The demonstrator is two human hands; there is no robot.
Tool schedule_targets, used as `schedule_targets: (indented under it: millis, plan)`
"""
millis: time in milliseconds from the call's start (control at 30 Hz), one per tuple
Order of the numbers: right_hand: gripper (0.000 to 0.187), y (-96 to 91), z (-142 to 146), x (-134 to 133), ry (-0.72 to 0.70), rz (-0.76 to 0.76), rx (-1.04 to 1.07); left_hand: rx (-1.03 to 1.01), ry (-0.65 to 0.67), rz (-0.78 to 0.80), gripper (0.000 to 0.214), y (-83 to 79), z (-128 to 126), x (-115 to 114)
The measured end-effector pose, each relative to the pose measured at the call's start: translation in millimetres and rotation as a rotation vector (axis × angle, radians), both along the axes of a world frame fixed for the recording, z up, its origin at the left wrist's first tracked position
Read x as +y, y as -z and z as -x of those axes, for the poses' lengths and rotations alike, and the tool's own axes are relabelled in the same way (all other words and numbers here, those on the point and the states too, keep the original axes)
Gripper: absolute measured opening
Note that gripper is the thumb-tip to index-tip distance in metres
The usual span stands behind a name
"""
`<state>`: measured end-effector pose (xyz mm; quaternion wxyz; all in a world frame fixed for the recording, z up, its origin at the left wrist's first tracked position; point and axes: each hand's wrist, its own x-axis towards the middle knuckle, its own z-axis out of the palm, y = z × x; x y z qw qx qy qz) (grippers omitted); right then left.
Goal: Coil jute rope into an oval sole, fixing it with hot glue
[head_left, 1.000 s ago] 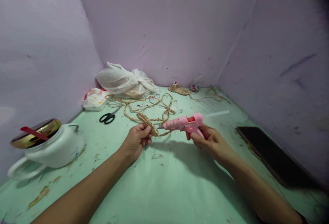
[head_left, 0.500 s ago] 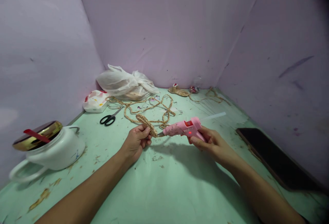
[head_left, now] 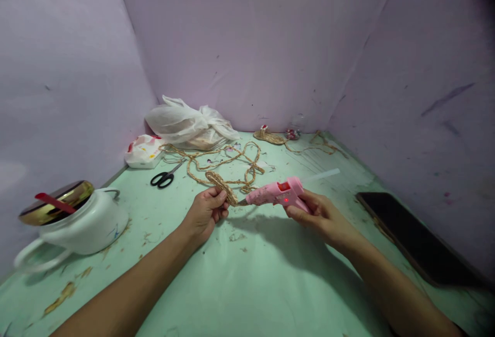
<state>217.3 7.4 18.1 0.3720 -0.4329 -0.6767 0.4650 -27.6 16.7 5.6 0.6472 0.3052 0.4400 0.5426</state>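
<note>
- One flattened coil of tan braided rope [head_left: 221,186] is held above the pale green tabletop [head_left: 247,290], near the middle of the view.
- Left hand [head_left: 207,213]: closed in a pinch, thumb and fingers gripping the lower part of the coil.
- Right hand [head_left: 323,218]: wrapped around the handle of a pink plastic glue gun [head_left: 275,192] with a lit red light; a translucent glue stick [head_left: 324,174] projects from its rear. The metal nozzle [head_left: 242,202] points at the coil's lower end, touching it or nearly so.
- Behind the coil: loose loops of tan braided rope [head_left: 258,171] lie on the tabletop.
- Left of these loops: scissors with black handles [head_left: 170,174].
- Farther back: a white box-like object with red and yellow marks [head_left: 143,153] beside a knotted white plastic bag [head_left: 189,124].
- Rear, right of the bag: a flat tan braided piece [head_left: 270,138] bearing a red-and-white ornament, near a small cluster of red and pale bits [head_left: 293,134].
- Far left: a white handled pot [head_left: 88,228], with a tilted gold-coloured dish [head_left: 82,193] and a red strip [head_left: 56,203] at its mouth.
- Far right: a flat black phone [head_left: 417,239].
</note>
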Motion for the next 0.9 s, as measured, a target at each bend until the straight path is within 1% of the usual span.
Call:
schedule_targets:
  millis: [167, 433, 600, 700, 733, 800, 900]
  plan:
    - [0.029, -1.3, 0.6, -0.5, 0.003, 0.003, -0.018, 0.012, 0.012, -0.016, 0.027, 2.3, 0.8, 1.3]
    - [0.030, -4.7, 2.8, -2.2, 0.001, -0.002, 0.015, 0.034, 0.035, -0.035, 0.030, 2.1, 1.5, 0.6]
    - [0.029, -7.6, 4.4, -3.6, 0.055, -0.031, 0.015, 0.054, 0.050, -0.036, 0.027, 1.4, 0.7, -1.0]
    - [0.030, -7.6, 5.1, -3.5, 0.096, -0.022, -0.002, 0.062, 0.057, -0.030, 0.026, 0.8, 0.5, -1.5]
    - [0.031, -6.8, 4.5, -2.3, 0.128, -0.012, 0.003, 0.063, 0.057, -0.027, 0.025, 0.5, 0.6, -1.4]
    - [0.033, -3.8, 0.8, 2.6, 0.244, 0.025, 0.038, 0.064, 0.054, -0.019, 0.025, 0.3, 1.0, -1.0]
    - [0.033, 5.2, -11.9, 15.8, 0.513, 0.074, 0.065, 0.062, 0.047, 0.002, 0.024, 0.7, 1.6, -0.4]
